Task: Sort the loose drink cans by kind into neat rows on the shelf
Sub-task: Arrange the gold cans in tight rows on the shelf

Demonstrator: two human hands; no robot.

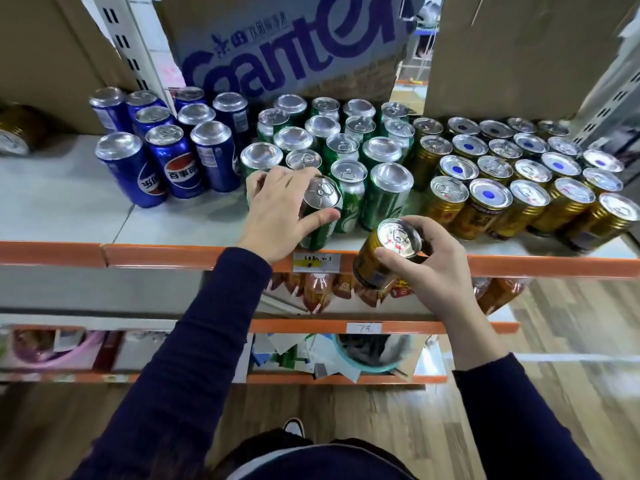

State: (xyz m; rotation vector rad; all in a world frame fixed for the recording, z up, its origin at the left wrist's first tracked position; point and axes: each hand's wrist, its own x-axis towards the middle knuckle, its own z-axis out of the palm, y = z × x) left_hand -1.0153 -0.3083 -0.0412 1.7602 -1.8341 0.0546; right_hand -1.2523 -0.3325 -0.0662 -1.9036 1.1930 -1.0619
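Note:
Three kinds of cans stand on the white shelf [62,202]: several blue cola cans [173,161] at the left, green cans [381,192] in the middle, gold cans [519,206] in rows at the right. My left hand [277,209] grips a green can [320,216] at the front of the green group, close to the orange shelf edge [156,256]. My right hand [429,265] holds a gold can [384,251], tilted, in the air in front of the shelf edge, just left of the gold rows.
Cardboard boxes [294,46] stand behind the cans. A lone gold can [15,133] sits at the far left. Lower shelves hold bottled drinks [318,289] and a teal basin [363,351]. Bare shelf lies in front of the blue cans. A wooden floor is below.

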